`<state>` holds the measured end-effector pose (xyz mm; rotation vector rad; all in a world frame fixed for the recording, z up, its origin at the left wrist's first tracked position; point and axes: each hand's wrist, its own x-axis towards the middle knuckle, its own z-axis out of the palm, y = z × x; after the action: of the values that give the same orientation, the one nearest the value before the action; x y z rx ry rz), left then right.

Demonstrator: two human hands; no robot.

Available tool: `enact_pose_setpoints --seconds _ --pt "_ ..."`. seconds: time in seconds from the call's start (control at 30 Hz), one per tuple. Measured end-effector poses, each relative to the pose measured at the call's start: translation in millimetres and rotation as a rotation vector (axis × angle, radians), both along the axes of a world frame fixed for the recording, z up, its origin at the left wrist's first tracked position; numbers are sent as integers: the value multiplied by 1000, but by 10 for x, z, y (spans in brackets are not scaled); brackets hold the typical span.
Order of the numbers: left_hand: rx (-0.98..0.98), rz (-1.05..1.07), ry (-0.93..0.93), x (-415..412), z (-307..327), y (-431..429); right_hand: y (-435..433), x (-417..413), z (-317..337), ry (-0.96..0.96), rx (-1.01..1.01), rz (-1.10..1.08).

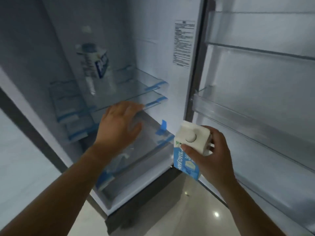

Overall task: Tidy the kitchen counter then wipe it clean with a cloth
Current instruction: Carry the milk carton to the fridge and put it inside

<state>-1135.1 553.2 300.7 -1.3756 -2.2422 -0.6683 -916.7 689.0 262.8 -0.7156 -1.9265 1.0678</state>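
I face an open fridge. My right hand grips a white and blue milk carton near its top, its round cap facing me, in front of the fridge's lower right corner. My left hand reaches into the fridge with fingers straight, holding nothing, over the front edge of a glass shelf. A second carton, blurred, stands upright on a higher shelf at the back left. No counter or cloth is in view.
The fridge door stands open on the right with clear, empty-looking door bins. Blue tape strips hold the glass shelves and the drawer cover below. A glossy tiled floor shows beneath.
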Motion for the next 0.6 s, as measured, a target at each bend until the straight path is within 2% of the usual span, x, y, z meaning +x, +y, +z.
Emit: enact_pose_setpoints --seconds 0.23,0.47,0.6 --pt "17 226 -74 -628 135 -456 8 -1194 516 38 64 203" --pt "185 386 -155 -1048 -95 -184 153 -2042 793 72 127 243" --pt "145 427 -165 -1269 -215 -70 336 -2364 885 54 122 252"
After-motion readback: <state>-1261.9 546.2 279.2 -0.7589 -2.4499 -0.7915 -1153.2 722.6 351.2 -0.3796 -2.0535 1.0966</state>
